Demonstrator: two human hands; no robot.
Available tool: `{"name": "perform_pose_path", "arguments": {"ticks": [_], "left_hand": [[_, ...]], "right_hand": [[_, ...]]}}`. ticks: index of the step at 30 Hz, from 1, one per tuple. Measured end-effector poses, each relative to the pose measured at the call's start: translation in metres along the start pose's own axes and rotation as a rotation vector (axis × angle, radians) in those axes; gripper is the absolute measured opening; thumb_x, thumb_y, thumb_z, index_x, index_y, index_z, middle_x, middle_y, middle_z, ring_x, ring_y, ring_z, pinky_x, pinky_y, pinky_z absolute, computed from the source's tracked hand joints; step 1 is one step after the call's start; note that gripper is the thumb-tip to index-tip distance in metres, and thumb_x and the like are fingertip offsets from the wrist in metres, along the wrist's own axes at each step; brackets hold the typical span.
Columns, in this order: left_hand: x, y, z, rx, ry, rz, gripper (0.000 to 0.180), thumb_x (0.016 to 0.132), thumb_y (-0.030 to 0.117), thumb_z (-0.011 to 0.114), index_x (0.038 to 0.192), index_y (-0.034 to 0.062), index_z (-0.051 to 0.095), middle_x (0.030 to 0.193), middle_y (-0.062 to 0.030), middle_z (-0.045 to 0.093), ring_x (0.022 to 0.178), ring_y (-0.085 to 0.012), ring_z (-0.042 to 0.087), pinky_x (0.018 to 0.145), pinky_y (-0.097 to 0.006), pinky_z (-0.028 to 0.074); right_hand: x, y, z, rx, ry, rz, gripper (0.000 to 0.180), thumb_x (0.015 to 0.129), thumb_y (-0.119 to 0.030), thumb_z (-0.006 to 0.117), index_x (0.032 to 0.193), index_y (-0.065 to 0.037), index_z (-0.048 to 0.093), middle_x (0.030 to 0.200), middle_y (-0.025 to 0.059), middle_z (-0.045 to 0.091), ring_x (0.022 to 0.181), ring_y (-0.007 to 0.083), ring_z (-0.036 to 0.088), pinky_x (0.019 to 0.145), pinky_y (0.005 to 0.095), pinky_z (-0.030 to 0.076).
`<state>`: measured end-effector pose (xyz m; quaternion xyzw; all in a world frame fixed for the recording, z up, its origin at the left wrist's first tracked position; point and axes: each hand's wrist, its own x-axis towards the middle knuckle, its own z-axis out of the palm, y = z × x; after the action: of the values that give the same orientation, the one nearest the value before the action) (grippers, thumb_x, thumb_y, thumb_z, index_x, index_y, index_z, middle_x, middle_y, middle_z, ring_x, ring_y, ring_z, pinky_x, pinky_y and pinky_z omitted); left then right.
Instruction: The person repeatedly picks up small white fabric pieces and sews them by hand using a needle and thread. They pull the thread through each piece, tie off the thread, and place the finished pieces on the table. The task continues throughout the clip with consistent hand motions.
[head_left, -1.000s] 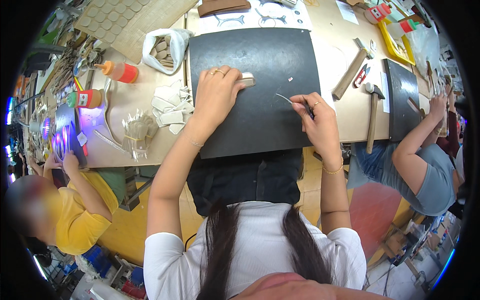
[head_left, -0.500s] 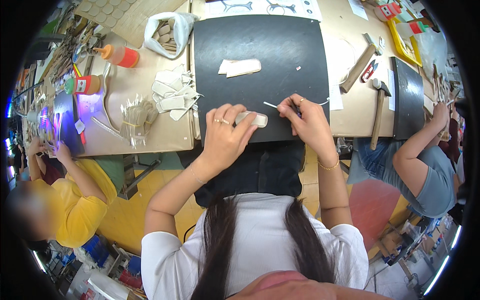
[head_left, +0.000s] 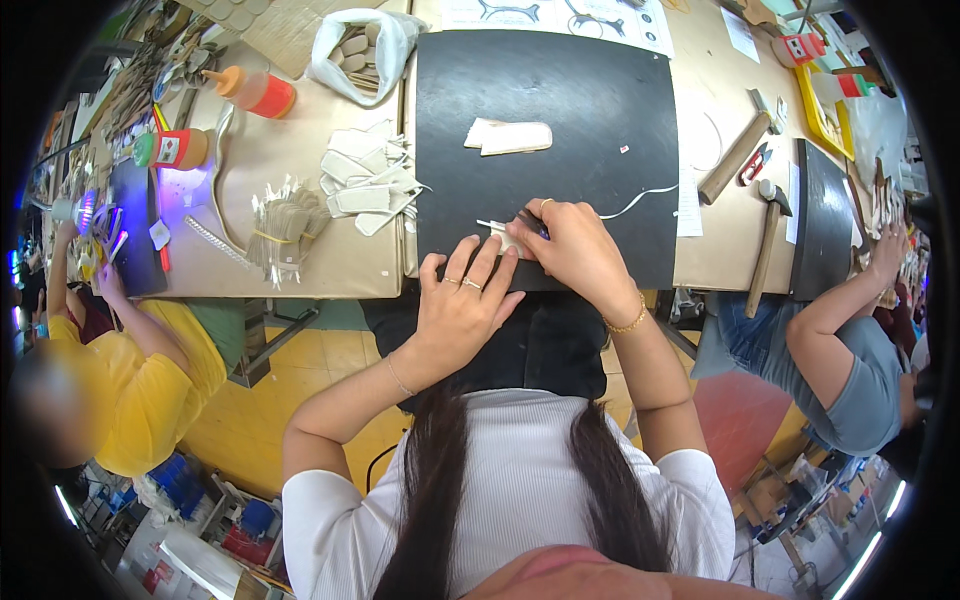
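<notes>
A small cream-coloured padded piece (head_left: 512, 243) lies at the near edge of the black mat (head_left: 560, 95), mostly covered by my fingers. My left hand (head_left: 462, 298) has its fingers stretched and spread, the fingertips touching the piece. Over the piece's right side my right hand (head_left: 575, 250) is closed round a small dark tool (head_left: 533, 222), whose kind I cannot make out. A thin white cord (head_left: 640, 198) runs beneath this hand, and a short white end pokes out by the left fingertips. Two longer cream pieces (head_left: 515, 137) overlap farther up the mat.
Left of the mat lie a pile of cream tabs (head_left: 368, 180), a banded bundle of beige strips (head_left: 283, 235), a plastic bag of pieces (head_left: 362, 60) and glue bottles (head_left: 255, 92). A hammer (head_left: 767, 235) and red snips (head_left: 755, 165) lie right. Co-workers sit on both sides.
My right hand has come left and down onto the cream piece, bringing the cord with it. My left hand has drawn slightly nearer to me, its fingers now straighter. The view has shifted a little.
</notes>
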<state>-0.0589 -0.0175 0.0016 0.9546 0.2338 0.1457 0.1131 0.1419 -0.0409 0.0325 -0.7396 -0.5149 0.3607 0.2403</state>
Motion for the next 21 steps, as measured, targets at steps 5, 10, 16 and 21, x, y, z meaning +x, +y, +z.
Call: {"name": "perform_pose_path", "arguments": {"ticks": [5, 10, 16, 21], "left_hand": [[-0.001, -0.002, -0.001, -0.001, -0.016, -0.008, 0.055, 0.082, 0.036, 0.083, 0.129, 0.0116, 0.068, 0.138, -0.0096, 0.059, 0.126, -0.0287, 0.053, 0.096, -0.047, 0.035], [0.004, -0.005, -0.003, -0.027, -0.005, -0.005, 0.055, 0.082, 0.036, 0.083, 0.128, 0.0111, 0.068, 0.143, -0.012, 0.057, 0.127, -0.0296, 0.052, 0.099, -0.047, 0.035], [0.016, 0.0, -0.017, -0.025, -0.128, 0.02, 0.054, 0.081, 0.032, 0.083, 0.124, 0.0047, 0.068, 0.144, -0.0202, 0.056, 0.132, -0.0359, 0.052, 0.109, -0.05, 0.04], [0.023, 0.002, -0.024, 0.004, -0.177, 0.061, 0.057, 0.079, 0.03, 0.084, 0.124, 0.0002, 0.066, 0.139, -0.0271, 0.057, 0.131, -0.04, 0.055, 0.113, -0.051, 0.041]], "right_hand": [[0.006, -0.002, -0.002, -0.099, -0.038, -0.004, 0.028, 0.092, -0.022, 0.073, 0.089, 0.006, 0.073, 0.073, 0.0244, 0.069, 0.072, 0.0405, 0.071, 0.069, 0.0456, 0.056], [0.008, 0.001, 0.002, -0.099, 0.012, -0.049, 0.032, 0.093, -0.024, 0.071, 0.083, 0.007, 0.07, 0.064, 0.022, 0.064, 0.065, 0.0415, 0.067, 0.064, 0.0444, 0.052], [-0.005, 0.006, -0.007, -0.095, 0.075, -0.016, 0.031, 0.093, -0.025, 0.072, 0.085, 0.005, 0.07, 0.069, 0.0226, 0.067, 0.067, 0.0398, 0.069, 0.064, 0.0434, 0.053], [-0.029, 0.019, -0.021, 0.017, 0.061, 0.262, 0.034, 0.093, -0.027, 0.073, 0.087, 0.006, 0.07, 0.073, 0.0261, 0.067, 0.074, 0.0448, 0.069, 0.066, 0.0461, 0.053]]}}
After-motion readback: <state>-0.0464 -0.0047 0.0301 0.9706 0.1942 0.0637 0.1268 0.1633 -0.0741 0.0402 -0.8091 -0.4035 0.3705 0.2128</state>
